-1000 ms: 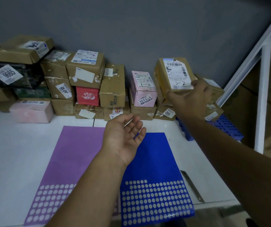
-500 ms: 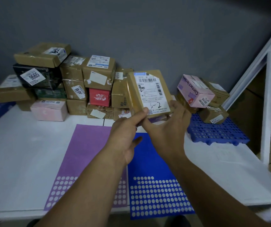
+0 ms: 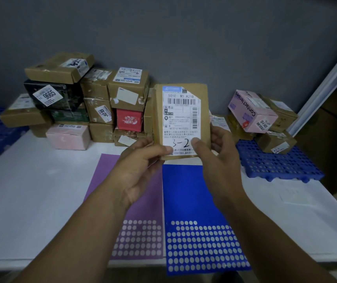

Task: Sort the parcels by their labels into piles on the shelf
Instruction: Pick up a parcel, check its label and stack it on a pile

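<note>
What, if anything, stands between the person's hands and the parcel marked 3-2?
Nothing visible does. The left hand and the right hand both grip the parcel at its lower edge, thumbs on its front.

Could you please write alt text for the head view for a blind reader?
The left hand and right hand hold a brown parcel upright, its label marked "3-2" facing the camera. Behind it, stacked parcels line the white shelf; a purple sheet and a blue sheet lie beneath.

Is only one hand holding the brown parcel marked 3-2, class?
No: the left hand and the right hand both pinch the brown parcel at its lower corners.
</note>
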